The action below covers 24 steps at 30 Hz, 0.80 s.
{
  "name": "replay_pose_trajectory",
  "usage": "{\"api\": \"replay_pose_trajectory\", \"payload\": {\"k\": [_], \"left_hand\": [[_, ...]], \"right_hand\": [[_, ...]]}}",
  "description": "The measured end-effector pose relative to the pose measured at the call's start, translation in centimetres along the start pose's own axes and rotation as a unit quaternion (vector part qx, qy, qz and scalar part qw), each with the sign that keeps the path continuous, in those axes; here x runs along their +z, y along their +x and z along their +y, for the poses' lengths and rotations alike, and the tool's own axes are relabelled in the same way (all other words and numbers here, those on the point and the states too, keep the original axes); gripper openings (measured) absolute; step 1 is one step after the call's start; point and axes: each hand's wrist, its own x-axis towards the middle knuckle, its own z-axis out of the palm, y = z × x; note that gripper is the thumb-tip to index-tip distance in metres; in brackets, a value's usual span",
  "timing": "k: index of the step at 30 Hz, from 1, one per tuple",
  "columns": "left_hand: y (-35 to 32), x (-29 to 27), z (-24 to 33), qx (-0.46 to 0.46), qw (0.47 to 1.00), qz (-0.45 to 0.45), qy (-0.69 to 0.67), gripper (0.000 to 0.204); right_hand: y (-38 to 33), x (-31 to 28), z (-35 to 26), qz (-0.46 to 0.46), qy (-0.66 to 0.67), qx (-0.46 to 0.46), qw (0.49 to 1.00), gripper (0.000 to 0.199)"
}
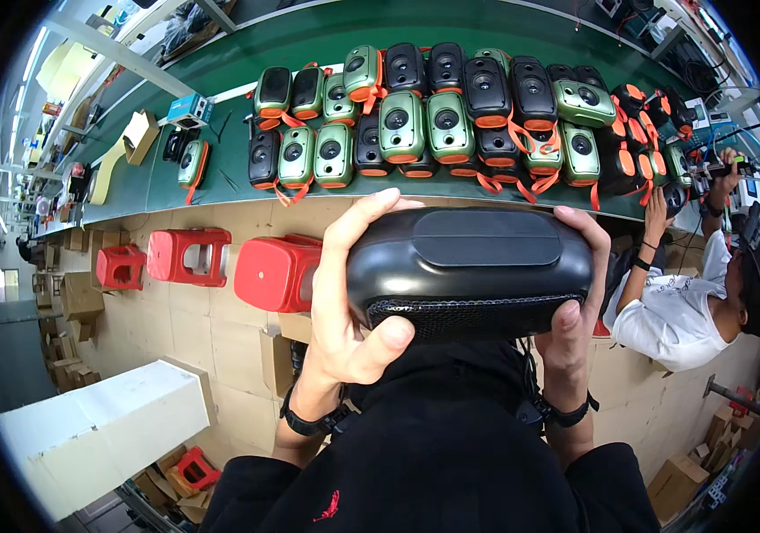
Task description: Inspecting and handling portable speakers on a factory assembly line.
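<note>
The fingers (371, 210) of both hands are closed around one black speaker (487, 281): the left hand (341, 311) grips its end at 9 o'clock, and the right hand (577, 311) grips its end at 3 o'clock. Both thumbs press on the side which faces the person. This speaker is held in the air, between the person's body and the bench (238, 188). It is oblong, with rounded corners and a smooth, slightly shiny black surface; on its upper face there is one long panel with rounded ends, and along the near side runs a textured black mesh.

Taking this speaker as the centre of the clock, two black wristbands (313, 417) are seen, one at each wrist, at about 7 and 5 o'clock. At 9 o'clock three red stools (275, 274) stand in a row on the floor. From 11 to 2 o'clock the green bench carries more than twenty green or black speakers (401, 126), many with orange straps; they overlap, so I cannot count them exactly. Near 10 o'clock one green speaker (190, 163) lies well apart from this group. Between 3 and 4 o'clock there is one other person (673, 322), in a white shirt.
</note>
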Motion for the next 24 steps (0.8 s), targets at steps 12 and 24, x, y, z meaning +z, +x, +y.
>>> {"api": "replay_pose_trajectory", "payload": {"k": [12, 24], "left_hand": [[-1.4, 0.2, 0.3, -0.008, 0.999, -0.028, -0.020, 0.063], [-2.0, -0.3, -0.3, -0.134, 0.985, -0.079, -0.077, 0.103]], "right_hand": [[-0.9, -0.7, 0.0, 0.018, -0.065, -0.002, 0.998, 0.087], [-1.3, -1.1, 2.2, 0.008, 0.136, 0.099, 0.986, 0.052]]}}
